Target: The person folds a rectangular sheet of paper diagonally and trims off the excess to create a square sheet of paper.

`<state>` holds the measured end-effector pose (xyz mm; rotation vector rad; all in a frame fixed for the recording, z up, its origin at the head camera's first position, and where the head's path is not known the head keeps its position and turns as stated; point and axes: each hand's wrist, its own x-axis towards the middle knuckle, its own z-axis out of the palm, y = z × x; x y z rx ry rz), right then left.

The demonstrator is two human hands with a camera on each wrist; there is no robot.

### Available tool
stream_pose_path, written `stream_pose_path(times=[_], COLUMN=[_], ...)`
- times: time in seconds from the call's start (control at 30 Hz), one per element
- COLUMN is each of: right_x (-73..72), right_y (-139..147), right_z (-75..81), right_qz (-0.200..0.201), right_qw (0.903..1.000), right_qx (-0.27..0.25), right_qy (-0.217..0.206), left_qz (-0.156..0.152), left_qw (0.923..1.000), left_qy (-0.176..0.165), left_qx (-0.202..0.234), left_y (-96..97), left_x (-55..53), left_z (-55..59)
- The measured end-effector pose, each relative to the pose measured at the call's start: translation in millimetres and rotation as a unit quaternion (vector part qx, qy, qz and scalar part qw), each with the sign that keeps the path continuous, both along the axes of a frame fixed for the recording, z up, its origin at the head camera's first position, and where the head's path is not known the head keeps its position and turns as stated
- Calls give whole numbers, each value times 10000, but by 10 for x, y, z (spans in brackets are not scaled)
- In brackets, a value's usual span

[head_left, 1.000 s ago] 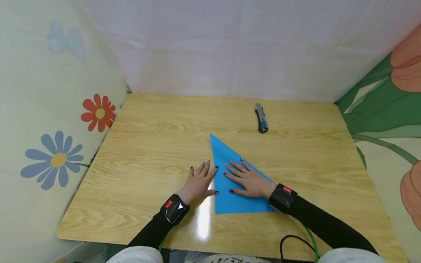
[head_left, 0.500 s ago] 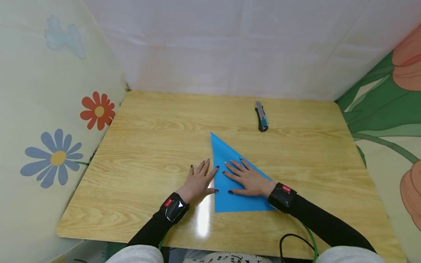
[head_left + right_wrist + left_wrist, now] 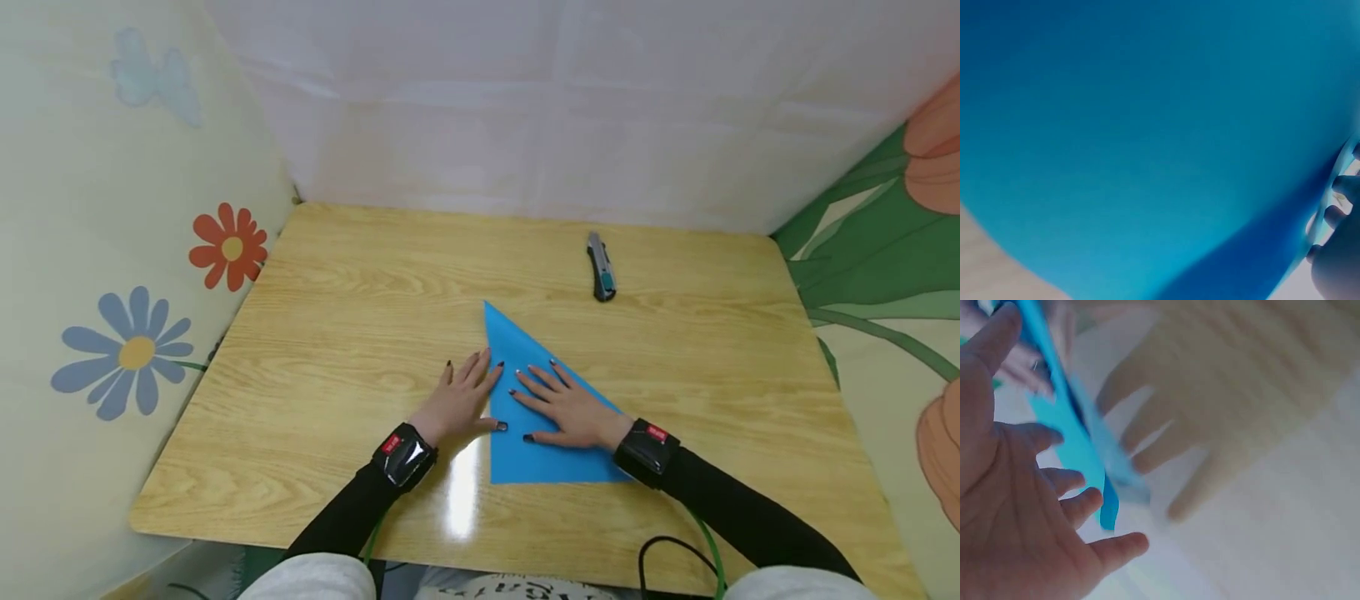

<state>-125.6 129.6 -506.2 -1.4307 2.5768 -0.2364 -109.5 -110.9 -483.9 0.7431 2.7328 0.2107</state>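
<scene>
A blue sheet of paper (image 3: 517, 462), triangular in outline, lies on the wooden table in front of the person. Spread flat on its middle is the right hand (image 3: 573, 415), fingers apart and nearly straight. The left hand (image 3: 456, 400) lies along the sheet's left edge, its thumb and index fingertip overlapping the blue. In the left wrist view, the left hand's palm (image 3: 1016, 506) shows with fingers extended beside the edge of the paper (image 3: 1075, 437). Blue paper (image 3: 1147, 125) fills most of the right wrist view, with dark fingertips at the right border.
A utility knife (image 3: 602, 268) with a grey and black body lies beyond the paper, toward the back right of the wooden table (image 3: 360, 275). A white curtain (image 3: 450, 108) hangs behind. A black cable (image 3: 660, 539) loops near the front edge, below the right forearm.
The left hand has shifted slightly forward and right, its fingers further onto the paper's left edge. The right hand keeps its place on the sheet. The head view tilts slightly.
</scene>
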Motion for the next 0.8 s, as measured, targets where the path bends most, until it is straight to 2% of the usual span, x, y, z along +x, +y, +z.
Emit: stream_pose_path(times=[0.17, 0.3, 0.37, 0.47, 0.5, 0.53, 0.57, 0.6, 0.67, 0.73, 0.77, 0.8], right_x=[-4, 27, 48, 29, -20, -125, -298, -371, -513, -658, -675, -614], right_y=[11, 24, 33, 28, 23, 45, 74, 20, -152, -361, -502, -653], right_z=[6, 92, 235, 600, 685, 625, 424, 518, 664, 756, 921, 1199], right_qz=[-23, -173, -295, -435, -461, -399, -286, -286, -407, -680, -935, -1167], right_qw=[10000, 9996, 9985, 9955, 9944, 9954, 9963, 9949, 9872, 9731, 9603, 9514], right_qx=[43, 123, 149, 304, 430, 428, 495, 642, 1054, 1512, 1865, 2095], right_qy=[37, -194, -434, -779, -854, -764, -639, -728, -1124, -1603, -1854, -1930], left_qz=[-63, 11, 34, 96, 110, 118, 120, 117, 105, 81, 70, 54], left_qw=[9987, 9973, 9976, 9982, 9983, 9983, 9983, 9982, 9979, 9980, 9981, 9982], left_qy=[-34, -45, -62, -95, -110, -124, -126, -141, -153, -110, -76, -50], left_qx=[-502, -728, -690, -581, -564, -553, -556, -568, -622, -617, -612, -601], left_y=[107, 140, 140, 138, 137, 136, 137, 140, 134, 136, 138, 141], left_x=[-37, -49, -38, -24, -22, -23, -26, -33, -34, -40, -42, -45], left_z=[12, 9, 4, 0, -4, -4, -5, -5, 6, 17, 17, 18])
